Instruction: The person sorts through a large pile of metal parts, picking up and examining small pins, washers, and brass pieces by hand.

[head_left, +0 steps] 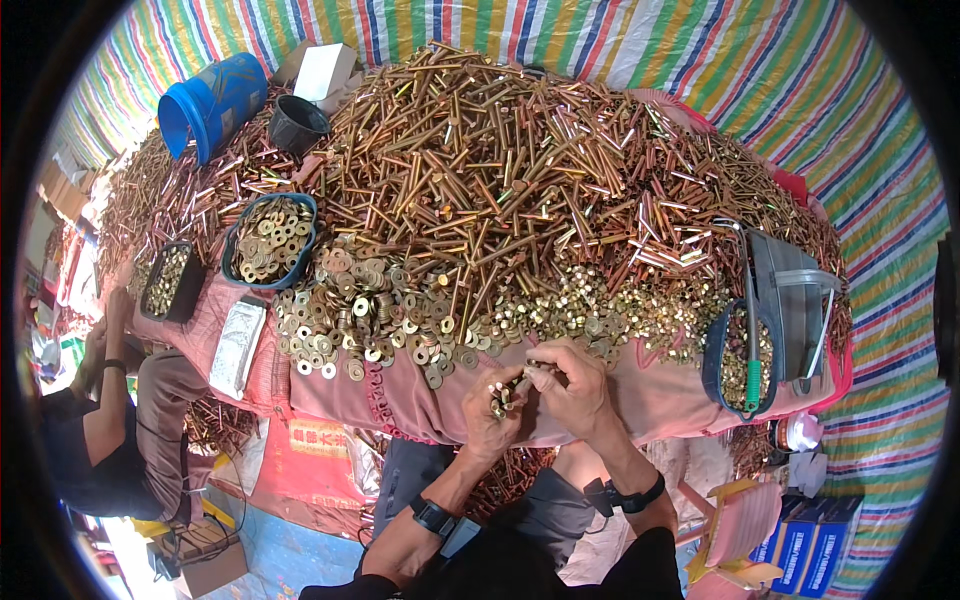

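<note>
My left hand (pixel 490 414) is curled around several small brass-coloured metal pieces (pixel 507 396) that look like nuts or bolt ends. Close against it, my right hand (pixel 575 388) has thumb and fingers pinched together over the same spot. What sits between those fingertips is too small to make out. Both hands are above the near edge of the pink cloth (pixel 430 405). Just beyond them are loose nuts (pixel 600 305) and, to the left, a spread of flat washers (pixel 350 300). A big heap of long bronze-coloured bolts (pixel 500 160) rises behind.
Left stand a blue tub of washers (pixel 228 262), a black tray of nuts (pixel 150 312), a blue bucket (pixel 205 110) and a black pot (pixel 298 125). At right are a blue nut container (pixel 712 365) and a grey metal scoop (pixel 785 300). Another person's arm (pixel 112 385) shows far left.
</note>
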A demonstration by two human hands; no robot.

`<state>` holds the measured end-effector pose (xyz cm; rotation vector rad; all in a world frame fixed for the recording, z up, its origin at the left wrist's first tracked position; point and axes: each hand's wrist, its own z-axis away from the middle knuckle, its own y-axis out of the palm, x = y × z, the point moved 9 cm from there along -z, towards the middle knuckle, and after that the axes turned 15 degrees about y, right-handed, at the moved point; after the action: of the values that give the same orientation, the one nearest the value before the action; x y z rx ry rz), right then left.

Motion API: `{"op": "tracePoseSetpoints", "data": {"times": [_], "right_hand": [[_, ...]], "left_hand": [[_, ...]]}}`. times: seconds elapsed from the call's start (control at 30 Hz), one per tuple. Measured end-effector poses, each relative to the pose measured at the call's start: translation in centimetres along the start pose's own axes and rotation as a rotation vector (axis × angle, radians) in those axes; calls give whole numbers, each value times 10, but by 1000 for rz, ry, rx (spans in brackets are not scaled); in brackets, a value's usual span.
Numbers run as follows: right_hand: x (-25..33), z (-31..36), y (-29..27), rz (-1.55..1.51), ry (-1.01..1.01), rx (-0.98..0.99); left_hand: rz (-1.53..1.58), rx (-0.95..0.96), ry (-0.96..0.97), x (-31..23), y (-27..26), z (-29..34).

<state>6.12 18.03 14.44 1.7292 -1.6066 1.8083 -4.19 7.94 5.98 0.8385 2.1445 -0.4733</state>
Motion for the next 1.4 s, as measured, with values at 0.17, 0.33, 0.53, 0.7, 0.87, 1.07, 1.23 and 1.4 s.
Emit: {"op": "tracePoseSetpoints", "data": {"times": [0.17, 0.33, 0.53, 0.7, 0.87, 1.07, 1.23, 1.4], "right_hand": [[-6, 3, 2, -41, 160, 2], [-16, 2, 6, -330, 261, 58], [-10, 2, 1, -50, 142, -30], [-3, 4, -1, -23, 75, -93], [-12, 5, -4, -17, 204, -38], [8, 10, -5, 0, -68, -84], [-31, 17, 5, -460, 337, 21], [-23, 19, -4, -161, 157, -52]], "left_hand": [[38, 6, -4, 5, 0, 4], [31, -22, 7, 6, -1, 6], [52, 7, -17, 10, 0, 9], [23, 13, 13, 6, 2, 7], [45, 59, 29, 1, 4, 4], [70, 107, 36, 4, 6, 6], [56, 100, 42, 5, 7, 8], [85, 75, 10, 6, 6, 7]]}}
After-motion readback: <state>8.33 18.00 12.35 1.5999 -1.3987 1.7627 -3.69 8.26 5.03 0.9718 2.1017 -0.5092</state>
